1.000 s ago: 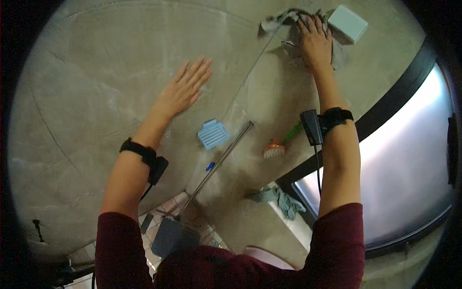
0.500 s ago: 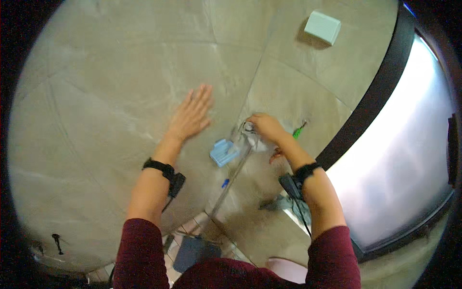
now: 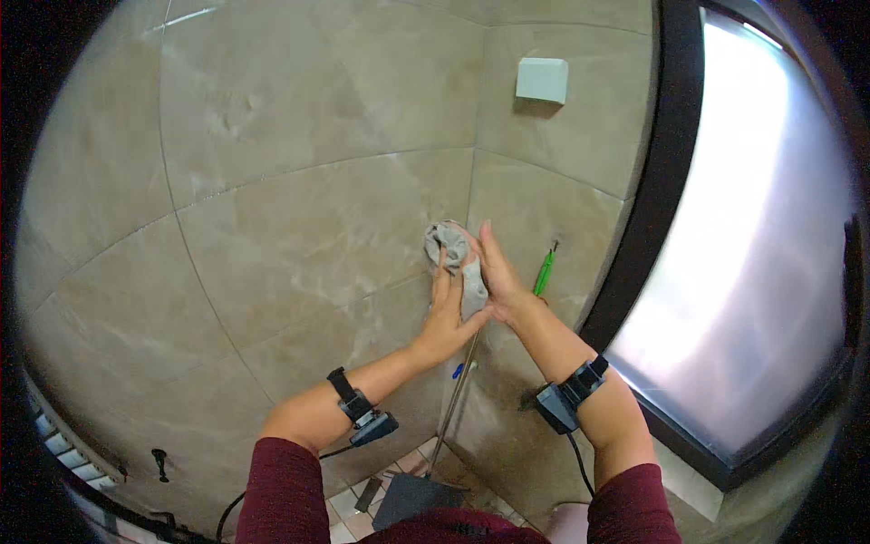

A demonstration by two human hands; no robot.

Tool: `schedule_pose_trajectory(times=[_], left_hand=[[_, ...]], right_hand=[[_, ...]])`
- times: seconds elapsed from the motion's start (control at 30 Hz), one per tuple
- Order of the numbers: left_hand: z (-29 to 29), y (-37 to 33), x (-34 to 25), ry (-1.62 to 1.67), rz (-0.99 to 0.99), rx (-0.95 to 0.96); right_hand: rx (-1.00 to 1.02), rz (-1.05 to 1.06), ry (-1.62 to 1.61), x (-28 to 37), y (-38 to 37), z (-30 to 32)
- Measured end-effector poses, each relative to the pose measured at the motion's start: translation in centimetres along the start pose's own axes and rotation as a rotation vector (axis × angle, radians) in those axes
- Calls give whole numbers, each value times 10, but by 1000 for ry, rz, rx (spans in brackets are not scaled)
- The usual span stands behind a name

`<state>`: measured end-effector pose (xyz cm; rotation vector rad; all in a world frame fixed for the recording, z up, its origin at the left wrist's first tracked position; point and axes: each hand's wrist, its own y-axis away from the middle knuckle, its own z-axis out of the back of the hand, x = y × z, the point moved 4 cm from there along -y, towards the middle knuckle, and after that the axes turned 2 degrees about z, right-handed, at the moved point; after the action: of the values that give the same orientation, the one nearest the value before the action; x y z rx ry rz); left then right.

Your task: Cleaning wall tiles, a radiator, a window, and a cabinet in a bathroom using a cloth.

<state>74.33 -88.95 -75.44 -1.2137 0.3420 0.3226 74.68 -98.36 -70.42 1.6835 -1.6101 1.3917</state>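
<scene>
Beige, faintly marbled tile walls point(image 3: 317, 245) meet in a corner ahead of you, with a frosted, dark-framed window point(image 3: 743, 245) to your right. Just in front of that corner, a crumpled pale-grey cloth point(image 3: 446, 245) is bunched between your two hands. Your left hand point(image 3: 444, 319) lies against its near side, fingers partly spread and pointing upward, its thumb reaching toward the heel of your right hand point(image 3: 501, 283). That right hand is half open behind the cloth, one digit standing clear; the cloth hides some of its fingers, so you cannot tell how tightly they curl. Beside it on the wall hangs a slim green handle point(image 3: 544, 274); higher up sits a white boxy plastic fixture point(image 3: 542, 80). Below your hands, a thin metal pole point(image 3: 450, 406) slants down.
</scene>
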Motion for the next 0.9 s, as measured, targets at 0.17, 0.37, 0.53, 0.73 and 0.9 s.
schedule_pose_trajectory(times=[0.17, 0.37, 0.53, 0.73, 0.9], left_hand=[[34, -44, 8, -124, 7, -244], [134, -192, -51, -655, -315, -499], [210, -270, -74, -1354, -274, -483], [163, -293, 21, -1266, -185, -142], [34, -218, 136, -1161, -227, 268]], right_hand=[[61, 311, 631, 42, 20, -1], [-472, 650, 1973, 157, 61, 4], [-944, 927, 2502, 243, 68, 31], [-1023, 1006, 2323, 233, 44, 83], [-1086, 1071, 2222, 228, 27, 86]])
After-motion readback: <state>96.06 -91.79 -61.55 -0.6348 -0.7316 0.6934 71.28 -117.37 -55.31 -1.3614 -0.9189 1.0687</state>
